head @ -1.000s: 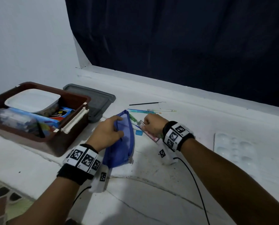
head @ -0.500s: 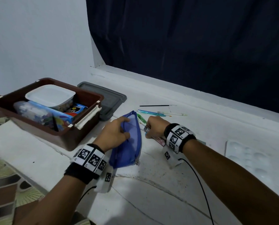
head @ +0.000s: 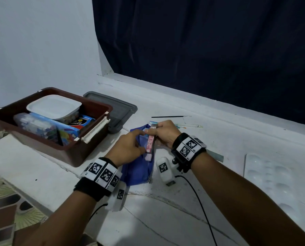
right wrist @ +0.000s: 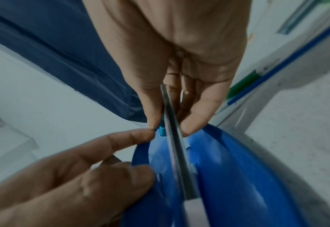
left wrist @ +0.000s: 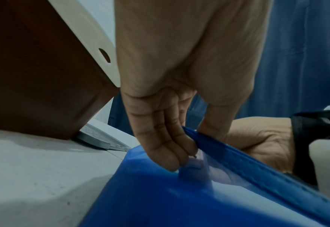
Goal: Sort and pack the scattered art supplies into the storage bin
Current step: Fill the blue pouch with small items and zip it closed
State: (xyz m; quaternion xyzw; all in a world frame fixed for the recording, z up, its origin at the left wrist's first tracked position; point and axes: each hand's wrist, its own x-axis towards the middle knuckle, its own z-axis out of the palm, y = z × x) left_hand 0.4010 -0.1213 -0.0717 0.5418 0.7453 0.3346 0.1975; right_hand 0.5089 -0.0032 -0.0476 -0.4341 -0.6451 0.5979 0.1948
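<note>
Now lifted over blue pouch (head: 139, 167): pink ruler (head: 150, 145), pinched by right hand (head: 163, 133); left hand (head: 128, 148) pinching pouch mouth. Brushes (head: 171, 116) beyond pouch, unpacked; storage bin (head: 73, 153) part-filled.

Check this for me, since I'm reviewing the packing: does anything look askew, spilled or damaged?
Nothing looks spilled or damaged. The left hand holds open the blue fabric zip pouch while the right hand slides a flat pink patterned ruler in. A thin black paintbrush lies loose on the white tabletop, not yet in the brown plastic storage bin.
</note>
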